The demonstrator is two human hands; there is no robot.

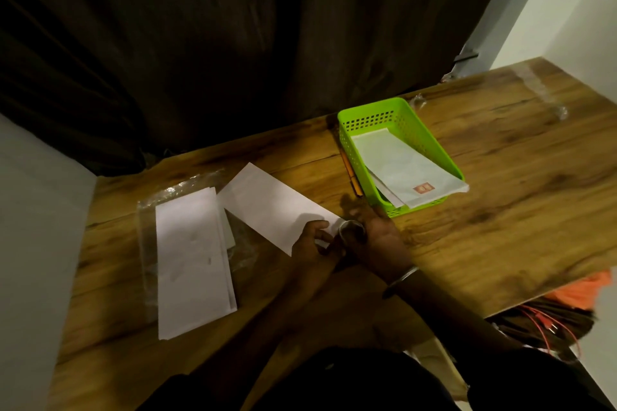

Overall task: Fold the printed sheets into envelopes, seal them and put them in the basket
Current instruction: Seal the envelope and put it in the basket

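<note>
A white envelope lies slanted on the wooden table. My left hand presses its near right end with fingers curled over the paper. My right hand is beside it and grips a small clear tape roll at the envelope's corner. To the left lies a stack of white sheets and envelopes on a clear plastic sleeve. The green basket stands behind my hands and holds a few sealed envelopes, one with a red stamp.
A pencil lies along the basket's left side. A dark curtain hangs behind the table. White walls close in on the left and right. Orange cables and clutter sit below the table's right edge.
</note>
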